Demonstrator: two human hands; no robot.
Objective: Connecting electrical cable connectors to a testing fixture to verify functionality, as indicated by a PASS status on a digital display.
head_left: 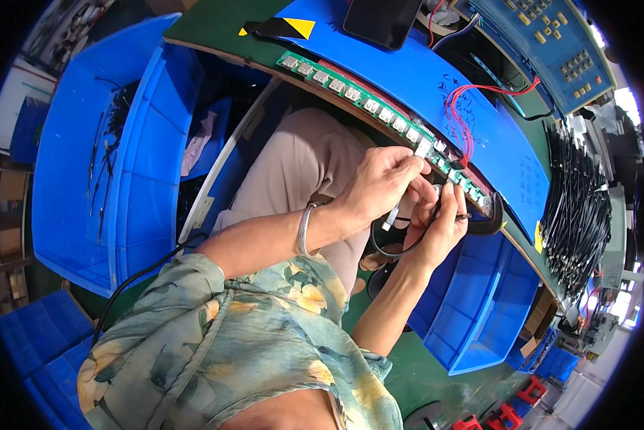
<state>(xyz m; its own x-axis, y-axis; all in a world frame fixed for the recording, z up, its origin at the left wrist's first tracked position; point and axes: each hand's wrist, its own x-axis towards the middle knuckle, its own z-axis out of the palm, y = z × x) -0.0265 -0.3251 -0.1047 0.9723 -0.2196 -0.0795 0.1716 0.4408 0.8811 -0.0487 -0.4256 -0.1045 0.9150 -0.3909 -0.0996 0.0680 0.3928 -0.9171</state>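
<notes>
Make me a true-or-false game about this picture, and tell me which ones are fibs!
1. The long circuit board is green. True.
2. The shiny bracelet is on the right wrist. False: it is on the left wrist.
3. Red wires curl over the blue sheet. True.
4. Both hands wear gloves. False: the left hand and the right hand are bare.
5. A bundle of black cables is toward the picture's right side. True.
6. The large blue bin on the left holds red stools. False: thin black cords lie in it.
</notes>
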